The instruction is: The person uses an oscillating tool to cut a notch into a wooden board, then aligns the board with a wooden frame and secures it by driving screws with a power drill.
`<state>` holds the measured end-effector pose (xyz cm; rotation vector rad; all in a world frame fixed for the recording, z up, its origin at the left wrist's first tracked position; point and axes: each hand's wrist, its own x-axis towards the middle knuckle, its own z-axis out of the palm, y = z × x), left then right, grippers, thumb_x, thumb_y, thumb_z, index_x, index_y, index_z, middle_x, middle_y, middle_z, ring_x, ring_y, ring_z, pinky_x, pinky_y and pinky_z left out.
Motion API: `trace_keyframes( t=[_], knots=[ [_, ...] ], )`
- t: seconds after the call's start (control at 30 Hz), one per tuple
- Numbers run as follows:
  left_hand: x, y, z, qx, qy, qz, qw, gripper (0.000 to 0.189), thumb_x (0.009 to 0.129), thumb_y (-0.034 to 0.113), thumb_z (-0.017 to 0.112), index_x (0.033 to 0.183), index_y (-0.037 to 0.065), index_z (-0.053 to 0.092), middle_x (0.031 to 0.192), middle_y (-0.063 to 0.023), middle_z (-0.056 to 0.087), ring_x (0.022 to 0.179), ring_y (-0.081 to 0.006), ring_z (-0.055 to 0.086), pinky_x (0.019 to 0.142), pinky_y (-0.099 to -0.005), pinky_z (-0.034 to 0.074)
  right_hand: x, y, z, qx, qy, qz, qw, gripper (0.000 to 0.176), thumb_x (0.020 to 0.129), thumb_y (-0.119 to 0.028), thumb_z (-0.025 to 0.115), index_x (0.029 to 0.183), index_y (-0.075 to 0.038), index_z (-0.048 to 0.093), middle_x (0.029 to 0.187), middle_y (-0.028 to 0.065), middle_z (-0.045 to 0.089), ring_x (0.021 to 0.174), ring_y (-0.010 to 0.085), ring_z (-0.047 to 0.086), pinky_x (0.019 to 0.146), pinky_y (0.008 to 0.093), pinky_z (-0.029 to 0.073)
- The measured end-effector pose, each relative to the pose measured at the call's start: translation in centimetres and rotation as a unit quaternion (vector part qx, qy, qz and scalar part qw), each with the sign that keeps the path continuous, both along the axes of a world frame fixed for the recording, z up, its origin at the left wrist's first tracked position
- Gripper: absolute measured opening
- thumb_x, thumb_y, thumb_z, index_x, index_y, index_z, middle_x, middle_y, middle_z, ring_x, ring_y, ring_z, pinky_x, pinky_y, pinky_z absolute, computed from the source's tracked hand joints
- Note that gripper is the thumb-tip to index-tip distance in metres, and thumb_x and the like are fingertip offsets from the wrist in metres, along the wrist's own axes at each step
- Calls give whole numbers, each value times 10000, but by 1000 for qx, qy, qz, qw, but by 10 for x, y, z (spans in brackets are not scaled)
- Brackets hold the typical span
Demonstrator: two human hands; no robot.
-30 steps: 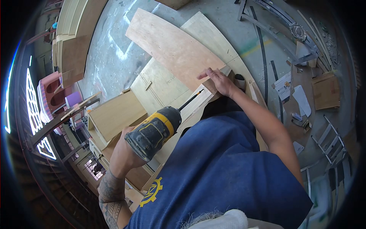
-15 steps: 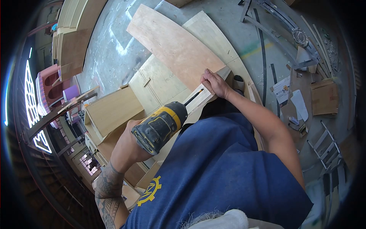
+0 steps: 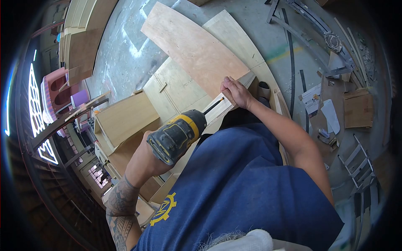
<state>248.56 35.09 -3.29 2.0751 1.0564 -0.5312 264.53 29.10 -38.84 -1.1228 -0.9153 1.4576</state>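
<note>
My left hand (image 3: 153, 161) is wrapped round a black and yellow power drill (image 3: 178, 134), its back and wrist showing on the drill's near side. The drill's long bit points up and right, with its tip at the face of a narrow pale wooden piece (image 3: 217, 109). Closed over the far end of that piece is my right hand (image 3: 237, 93), just beyond the bit's tip. Whether the tip has entered the wood is too small to tell.
Large curved plywood sheets (image 3: 194, 46) lie ahead on the floor. Wooden boxes (image 3: 125, 121) stand at the left. A metal frame (image 3: 310, 42), cardboard (image 3: 358, 109) and a small ladder (image 3: 356, 163) are at the right. A shoe (image 3: 264, 90) shows near my right hand.
The view has shifted slightly, so the surroundings sit a little differently. Both hands keep their holds, and the drill stays at the wooden piece.
</note>
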Motion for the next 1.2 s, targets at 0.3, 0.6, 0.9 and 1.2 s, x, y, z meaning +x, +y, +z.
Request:
trace_keyframes(
  t=[0.3, 0.6, 0.9, 1.2],
  knots=[
    [2, -12, 1, -39, 12, 63, 997, 296, 856, 144, 829, 1112, 40, 723, 952, -129, 746, 840, -259, 730, 802, -364, 583, -3, -3, -1, -10, -18, -18, 1000, 555, 1134, -378, 285, 845, -13, 588, 815, 112, 567, 815, 232, 530, 886, 353, 445],
    [-35, -47, 6, 12, -93, 199, 976, 307, 861, 234, 865, 1058, 35, 739, 919, -110, 764, 805, -206, 741, 766, -344, 588, -7, 1, -34, -33, -38, 0, 999, 531, 1126, -405, 339, 862, -37, 615, 765, 73, 597, 747, 181, 557, 765, 350, 473],
    [-134, -130, -2, 148, -224, 406, 874, 328, 864, 258, 873, 1058, 48, 712, 933, -78, 742, 842, -177, 724, 788, -346, 592, 37, 43, 11, 64, -6, -72, 995, 488, 1132, -376, 429, 1089, 18, 714, 1027, 118, 745, 995, 194, 691, 961, 336, 517],
    [-293, -294, -83, 202, -277, 612, 712, 302, 893, 141, 839, 1117, 46, 661, 891, -20, 701, 708, -91, 669, 635, -271, 578, -145, -4, 405, 520, 65, 62, 850, 280, 1049, -308, 660, 1175, -61, 702, 941, 68, 683, 967, 180, 661, 1059, 449, 510]
  ],
)
